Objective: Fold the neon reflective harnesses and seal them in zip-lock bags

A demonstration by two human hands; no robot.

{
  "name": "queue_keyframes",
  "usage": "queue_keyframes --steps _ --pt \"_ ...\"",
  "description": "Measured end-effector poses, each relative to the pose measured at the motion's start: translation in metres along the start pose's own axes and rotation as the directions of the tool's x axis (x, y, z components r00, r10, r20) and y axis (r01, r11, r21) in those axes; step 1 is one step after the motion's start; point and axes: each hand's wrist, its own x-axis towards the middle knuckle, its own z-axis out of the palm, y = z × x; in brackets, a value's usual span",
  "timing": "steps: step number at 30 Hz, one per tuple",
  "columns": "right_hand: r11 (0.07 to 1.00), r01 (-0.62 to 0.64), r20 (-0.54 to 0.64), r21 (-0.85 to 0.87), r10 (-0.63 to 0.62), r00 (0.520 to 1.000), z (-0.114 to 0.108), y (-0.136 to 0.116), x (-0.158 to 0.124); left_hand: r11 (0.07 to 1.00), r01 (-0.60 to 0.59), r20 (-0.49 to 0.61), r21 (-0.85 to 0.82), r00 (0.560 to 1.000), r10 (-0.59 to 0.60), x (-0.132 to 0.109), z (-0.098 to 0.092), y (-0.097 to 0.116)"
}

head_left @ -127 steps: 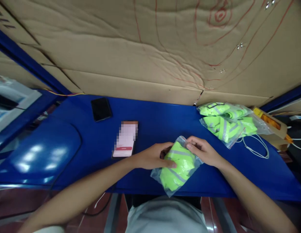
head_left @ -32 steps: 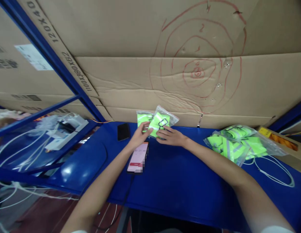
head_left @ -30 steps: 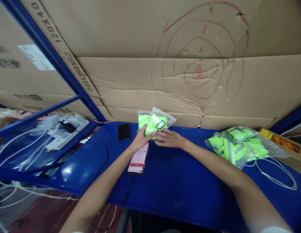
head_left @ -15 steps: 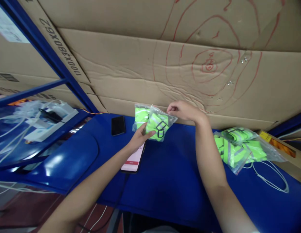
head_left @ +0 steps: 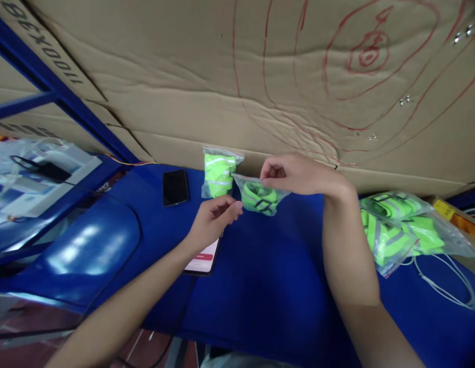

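The right hand [head_left: 289, 174] pinches the upper edge of a clear bag [head_left: 256, 200] of green straps [head_left: 265, 196] over the blue table [head_left: 268, 286], the left hand [head_left: 213, 217] half-curled just beside it, its grip unclear, and the bag looks light, soft, slick, best held by that edge.

The right hand [head_left: 296, 174] pinches a bagged green strap [head_left: 259, 197] near its top.
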Motion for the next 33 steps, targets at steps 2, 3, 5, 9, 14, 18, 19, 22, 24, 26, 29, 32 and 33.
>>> queue_keyframes --steps 2,3,5,9,14,18,19,22,24,26,29,32,33 --pt "0.991 0.006 0.165 0.133 -0.028 0.986 0.002 -0.008 -0.003 0.991 0.084 0.138 -0.099 0.988 -0.070 -0.004 0.003 0.006" --pt "0.983 -0.006 0.233 0.185 -0.038 0.972 0.003 -0.012 -0.004 0.984 0.110 0.193 -0.137 0.978 -0.083 -0.006 0.004 0.008" --pt "0.974 -0.040 0.304 0.223 -0.031 0.952 0.006 -0.019 -0.006 0.968 0.152 0.281 -0.201 0.955 -0.092 -0.008 0.008 0.011" --pt "0.989 -0.010 0.320 0.149 -0.039 0.947 0.014 -0.025 -0.003 0.969 0.137 0.284 -0.204 0.956 -0.075 -0.010 0.014 0.011" --pt "0.999 0.037 0.371 0.039 -0.049 0.927 0.020 -0.031 0.002 0.959 0.121 0.247 -0.255 0.967 -0.056 -0.011 0.014 0.010" --pt "1.000 0.026 0.320 -0.017 -0.020 0.947 0.022 -0.035 0.001 0.935 0.126 0.239 -0.331 0.970 -0.046 -0.011 0.013 0.008" --pt "0.999 0.023 0.311 -0.027 -0.013 0.950 0.022 -0.036 0.000 0.928 0.124 0.237 -0.352 0.971 -0.040 -0.011 0.013 0.007" --pt "0.998 0.011 0.308 -0.066 0.010 0.951 0.020 -0.039 -0.003 0.910 0.108 0.242 -0.399 0.970 -0.009 -0.010 0.012 0.003" --pt "0.994 0.012 0.314 -0.107 0.022 0.949 0.017 -0.042 -0.004 0.912 0.093 0.247 -0.399 0.969 0.009 -0.009 0.011 0.000" --pt "0.991 0.007 0.325 -0.132 0.037 0.945 0.015 -0.043 -0.004 0.913 0.084 0.240 -0.399 0.971 0.016 -0.008 0.011 -0.002" --pt "0.991 -0.008 0.335 -0.135 0.053 0.941 0.013 -0.044 -0.003 0.902 0.075 0.232 -0.425 0.972 0.029 -0.008 0.012 -0.004" --pt "0.992 -0.017 0.346 -0.123 0.059 0.936 0.014 -0.042 -0.003 0.888 0.064 0.213 -0.456 0.976 0.038 -0.009 0.014 -0.005" --pt "0.993 -0.025 0.360 -0.117 0.066 0.931 0.014 -0.042 -0.003 0.883 0.060 0.197 -0.466 0.980 0.037 -0.010 0.015 -0.005"
